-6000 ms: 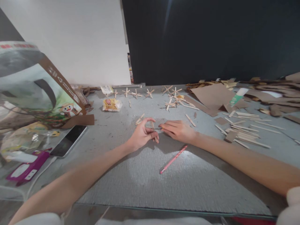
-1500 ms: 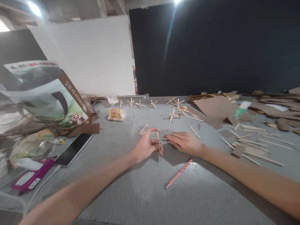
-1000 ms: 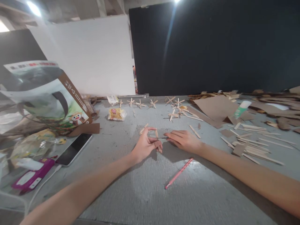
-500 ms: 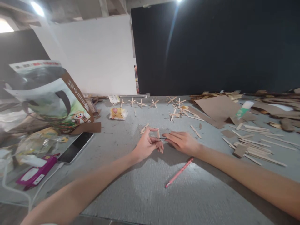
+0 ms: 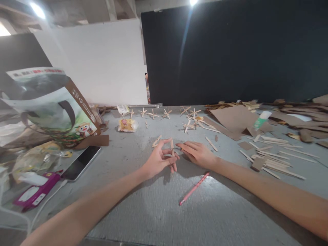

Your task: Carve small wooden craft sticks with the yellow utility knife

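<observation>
Near the middle of the table, my left hand (image 5: pixel 159 160) is closed around a pale wooden craft stick (image 5: pixel 172 149), held upright between thumb and fingers. My right hand (image 5: pixel 199 153) is beside it on the right, pinching a thin dark pointed tool (image 5: pixel 176 148) whose tip meets the stick. Most of that tool is hidden under the fingers, so its kind is unclear. Just behind my left hand lie a couple of short stick pieces (image 5: pixel 156 141). A pink pencil (image 5: pixel 194 188) rests in front of my right hand.
Crossed-stick shapes (image 5: pixel 167 113) line the back. Loose sticks (image 5: pixel 278 160), cardboard (image 5: pixel 232 119) and a glue stick (image 5: pixel 261 120) lie right. At left are a printed bag (image 5: pixel 64 112), a phone (image 5: pixel 81 163) with a cable, a purple device (image 5: pixel 38 191) and a yellow packet (image 5: pixel 127 125).
My left hand has turned the stick slightly, so more of its face shows. The tool tip stays against it. The whole view has shifted a little.
</observation>
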The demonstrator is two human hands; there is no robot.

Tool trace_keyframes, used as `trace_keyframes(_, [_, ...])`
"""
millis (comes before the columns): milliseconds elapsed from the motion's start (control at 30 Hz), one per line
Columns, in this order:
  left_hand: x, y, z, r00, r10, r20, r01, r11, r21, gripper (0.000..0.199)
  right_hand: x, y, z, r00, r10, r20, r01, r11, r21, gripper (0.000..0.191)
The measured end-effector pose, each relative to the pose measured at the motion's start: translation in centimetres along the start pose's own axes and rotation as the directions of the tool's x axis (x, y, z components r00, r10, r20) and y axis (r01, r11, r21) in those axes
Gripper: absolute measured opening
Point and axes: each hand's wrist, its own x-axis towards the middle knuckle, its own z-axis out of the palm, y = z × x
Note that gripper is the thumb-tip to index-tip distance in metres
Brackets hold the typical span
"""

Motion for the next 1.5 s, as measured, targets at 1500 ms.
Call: trace_keyframes(1500, [0.0, -0.2, 0.3, 1.0, 0.006, 0.007, -0.007, 0.997, 0.078, 0.096, -0.2, 0.4, -0.8, 0.999, -0.049, 0.001, 0.049, 0.999, 0.007, 0.027])
